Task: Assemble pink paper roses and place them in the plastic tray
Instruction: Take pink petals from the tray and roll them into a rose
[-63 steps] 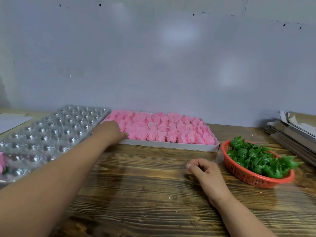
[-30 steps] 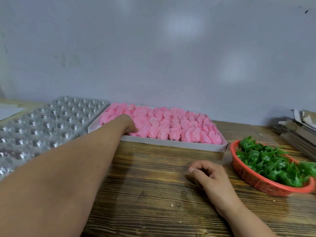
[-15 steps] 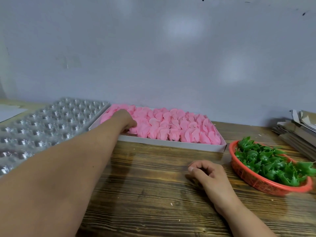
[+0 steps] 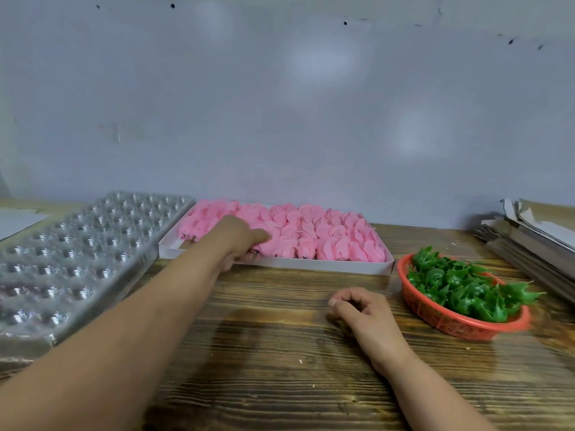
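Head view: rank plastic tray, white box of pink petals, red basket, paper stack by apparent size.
1. plastic tray, nearest and cut off at left
2. white box of pink petals
3. red basket
Unranked: paper stack, cut off by the right frame edge, so its apparent size is unsure.
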`<move>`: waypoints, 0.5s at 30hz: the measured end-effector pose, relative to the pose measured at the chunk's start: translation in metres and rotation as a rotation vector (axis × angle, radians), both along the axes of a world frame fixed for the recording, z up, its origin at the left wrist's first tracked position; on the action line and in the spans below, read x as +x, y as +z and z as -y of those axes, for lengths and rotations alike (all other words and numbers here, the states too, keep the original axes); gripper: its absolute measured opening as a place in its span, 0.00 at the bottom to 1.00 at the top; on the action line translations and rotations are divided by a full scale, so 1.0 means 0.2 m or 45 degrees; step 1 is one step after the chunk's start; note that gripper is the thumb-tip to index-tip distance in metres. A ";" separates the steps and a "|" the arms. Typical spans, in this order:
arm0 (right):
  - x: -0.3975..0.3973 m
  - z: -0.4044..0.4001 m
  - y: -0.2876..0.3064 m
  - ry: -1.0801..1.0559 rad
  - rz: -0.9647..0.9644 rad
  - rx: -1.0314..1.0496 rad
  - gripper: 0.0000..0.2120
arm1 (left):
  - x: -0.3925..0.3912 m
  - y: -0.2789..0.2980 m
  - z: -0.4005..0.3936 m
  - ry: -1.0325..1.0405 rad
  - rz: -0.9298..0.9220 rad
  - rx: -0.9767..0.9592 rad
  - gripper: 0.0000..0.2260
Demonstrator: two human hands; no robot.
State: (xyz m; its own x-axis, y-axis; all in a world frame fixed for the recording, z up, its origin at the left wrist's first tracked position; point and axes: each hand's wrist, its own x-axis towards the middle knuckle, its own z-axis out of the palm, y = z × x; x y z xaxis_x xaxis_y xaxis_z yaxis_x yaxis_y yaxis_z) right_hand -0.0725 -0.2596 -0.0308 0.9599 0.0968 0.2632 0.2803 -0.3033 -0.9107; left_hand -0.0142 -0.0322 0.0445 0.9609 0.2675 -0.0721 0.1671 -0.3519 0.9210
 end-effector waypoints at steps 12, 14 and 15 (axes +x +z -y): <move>-0.01 0.00 0.00 -0.025 0.041 0.073 0.14 | -0.21 -0.18 0.32 -0.100 -0.164 -0.721 0.08; -0.01 0.00 -0.01 -0.025 0.041 0.089 0.15 | -0.22 -0.20 0.34 -0.099 -0.158 -0.782 0.09; -0.01 0.00 -0.01 -0.021 0.050 0.089 0.15 | -0.23 -0.21 0.35 -0.086 -0.155 -0.813 0.09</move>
State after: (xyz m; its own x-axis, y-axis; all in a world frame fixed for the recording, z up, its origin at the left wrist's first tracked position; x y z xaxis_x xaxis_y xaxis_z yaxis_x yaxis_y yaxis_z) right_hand -0.0750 -0.2595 -0.0327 0.9499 0.0609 0.3064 0.3118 -0.2446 -0.9181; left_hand -0.0597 -0.1029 0.0032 0.9491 0.0753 -0.3059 0.2798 0.2448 0.9283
